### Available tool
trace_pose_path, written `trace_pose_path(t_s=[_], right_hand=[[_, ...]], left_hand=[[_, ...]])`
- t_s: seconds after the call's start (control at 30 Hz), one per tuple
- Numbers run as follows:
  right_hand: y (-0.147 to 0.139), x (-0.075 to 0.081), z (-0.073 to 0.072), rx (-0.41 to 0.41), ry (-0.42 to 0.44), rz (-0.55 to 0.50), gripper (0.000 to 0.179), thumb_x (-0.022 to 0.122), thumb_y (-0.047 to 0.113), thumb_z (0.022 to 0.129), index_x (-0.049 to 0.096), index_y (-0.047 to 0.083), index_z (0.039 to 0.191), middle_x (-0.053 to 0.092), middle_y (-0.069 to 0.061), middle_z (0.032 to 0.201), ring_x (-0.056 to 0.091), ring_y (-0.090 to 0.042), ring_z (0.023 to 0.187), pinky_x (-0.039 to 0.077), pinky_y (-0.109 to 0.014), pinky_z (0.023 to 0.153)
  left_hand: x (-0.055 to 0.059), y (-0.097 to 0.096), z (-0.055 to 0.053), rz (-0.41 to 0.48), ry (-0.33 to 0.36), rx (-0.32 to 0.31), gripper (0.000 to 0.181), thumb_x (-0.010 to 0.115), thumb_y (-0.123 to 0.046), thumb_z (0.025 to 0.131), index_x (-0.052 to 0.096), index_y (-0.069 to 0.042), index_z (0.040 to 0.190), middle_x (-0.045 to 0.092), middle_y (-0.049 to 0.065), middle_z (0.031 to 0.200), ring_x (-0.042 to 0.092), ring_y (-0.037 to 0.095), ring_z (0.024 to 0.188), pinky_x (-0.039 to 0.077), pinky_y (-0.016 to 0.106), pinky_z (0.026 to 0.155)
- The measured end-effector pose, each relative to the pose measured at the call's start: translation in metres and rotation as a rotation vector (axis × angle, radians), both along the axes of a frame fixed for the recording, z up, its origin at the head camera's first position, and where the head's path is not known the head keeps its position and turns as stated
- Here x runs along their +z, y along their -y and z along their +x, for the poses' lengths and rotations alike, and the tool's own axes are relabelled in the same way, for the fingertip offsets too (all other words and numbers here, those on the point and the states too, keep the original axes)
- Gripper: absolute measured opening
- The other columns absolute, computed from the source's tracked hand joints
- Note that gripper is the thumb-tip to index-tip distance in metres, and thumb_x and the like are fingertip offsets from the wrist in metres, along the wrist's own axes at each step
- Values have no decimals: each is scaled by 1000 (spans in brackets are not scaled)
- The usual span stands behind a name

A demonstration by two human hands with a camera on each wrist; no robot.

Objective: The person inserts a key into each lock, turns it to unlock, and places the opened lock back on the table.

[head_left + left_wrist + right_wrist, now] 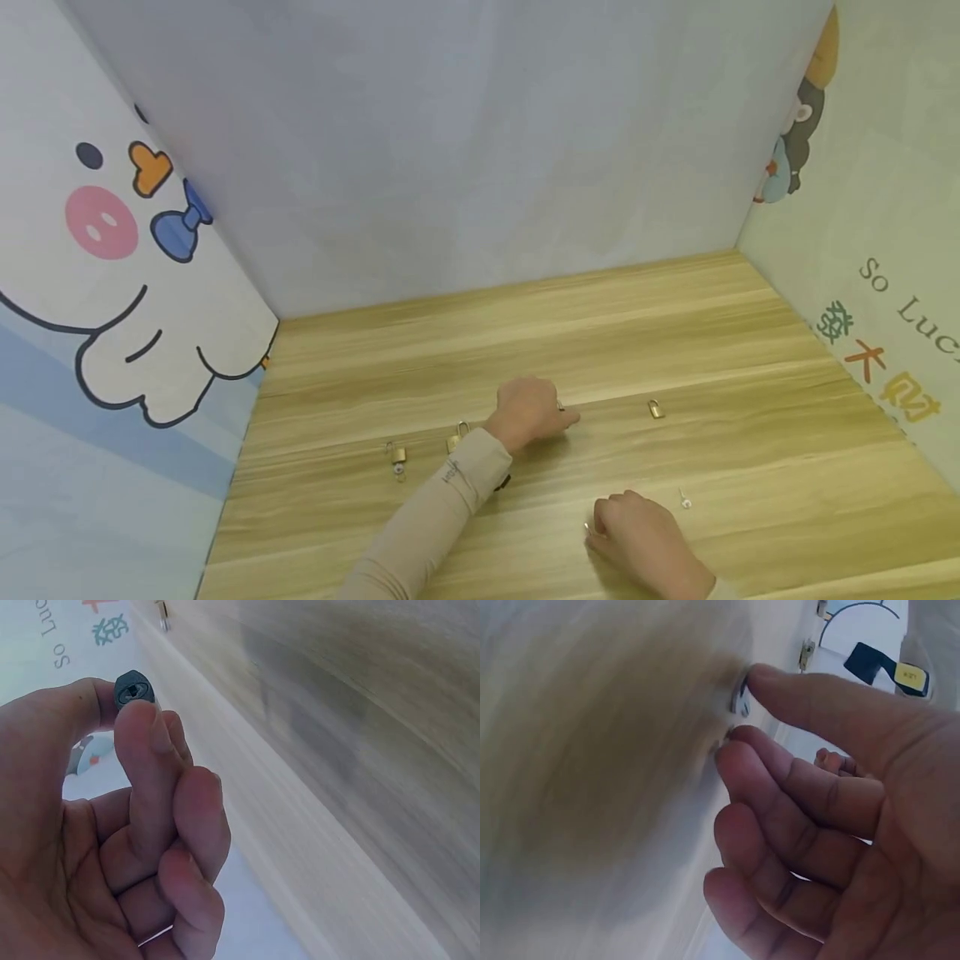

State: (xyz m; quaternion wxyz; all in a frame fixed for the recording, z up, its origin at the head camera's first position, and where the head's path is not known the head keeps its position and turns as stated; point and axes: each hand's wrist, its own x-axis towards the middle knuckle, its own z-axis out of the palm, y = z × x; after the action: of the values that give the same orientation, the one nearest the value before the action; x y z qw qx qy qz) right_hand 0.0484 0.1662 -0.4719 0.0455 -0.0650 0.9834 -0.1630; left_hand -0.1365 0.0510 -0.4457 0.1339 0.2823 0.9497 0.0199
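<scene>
My left hand (528, 412) reaches across the table, with a small padlock (135, 688) pinched between thumb and forefinger. Its end with the keyhole faces the left wrist camera; most of its body is hidden by the fingertips. Lower and to the right, my right hand (641, 533) is low over the tabletop, fingers bent. At its thumb and forefinger tips is a small silvery metal piece (740, 696), blurred and close to the wood. To that hand's right lies a small key (686, 502) with a round head.
An upright brass padlock (656, 409) lies at the right on the wooden table (600, 333). On the left are a padlock with a key in it (399, 456) and another padlock (453, 442), partly behind the left sleeve (435, 517). Printed panels wall the table in.
</scene>
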Motion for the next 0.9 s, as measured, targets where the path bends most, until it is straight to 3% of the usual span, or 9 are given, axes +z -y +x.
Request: trace_pose_path(t_s=[0.17, 0.33, 0.5, 0.67, 0.8, 0.9], right_hand=[[9, -1, 1, -63, 55, 32, 23, 81, 19, 82, 62, 17, 69, 53, 11, 64, 48, -7, 60, 46, -30, 53], [12, -4, 2, -79, 89, -33, 16, 77, 12, 86, 65, 9, 77, 57, 5, 67, 53, -10, 61, 52, -33, 56], [0, -9, -1, -19, 137, -226, 14, 74, 10, 88, 64, 9, 78, 63, 3, 75, 61, -14, 67, 55, -33, 62], [-15, -15, -6, 38, 226, -484, 12, 71, 13, 92, 63, 9, 84, 61, 5, 77, 57, -7, 67, 50, -25, 61], [-16, -12, -17, -20, 255, -655, 14, 69, 17, 94, 63, 6, 87, 61, 1, 75, 57, -10, 62, 48, -24, 56], [-15, -10, -29, -117, 230, -768, 18, 70, 20, 94, 64, 3, 90, 64, -4, 75, 60, -15, 61, 49, -26, 55]], left_hand=[[1, 4, -2, 3, 7, 4, 62, 52, -67, 90, 33, -21, 52, 21, -9, 42, 17, 5, 39, 19, 22, 37], [3, 8, -5, -4, 18, 17, 63, 51, -67, 90, 36, -21, 50, 23, -10, 40, 19, 4, 37, 19, 22, 36], [6, 13, -6, 2, 37, 17, 64, 52, -67, 91, 42, -20, 48, 28, -10, 37, 22, 4, 34, 19, 22, 36], [6, 17, -10, 45, 58, 9, 62, 54, -64, 91, 44, -20, 49, 33, -10, 36, 25, 4, 33, 20, 21, 36], [6, 20, -13, 81, 62, 13, 59, 56, -61, 90, 43, -20, 50, 33, -10, 38, 26, 4, 35, 21, 21, 36], [6, 21, -14, 104, 69, 15, 57, 58, -59, 90, 41, -20, 51, 33, -10, 39, 27, 4, 37, 21, 21, 37]])
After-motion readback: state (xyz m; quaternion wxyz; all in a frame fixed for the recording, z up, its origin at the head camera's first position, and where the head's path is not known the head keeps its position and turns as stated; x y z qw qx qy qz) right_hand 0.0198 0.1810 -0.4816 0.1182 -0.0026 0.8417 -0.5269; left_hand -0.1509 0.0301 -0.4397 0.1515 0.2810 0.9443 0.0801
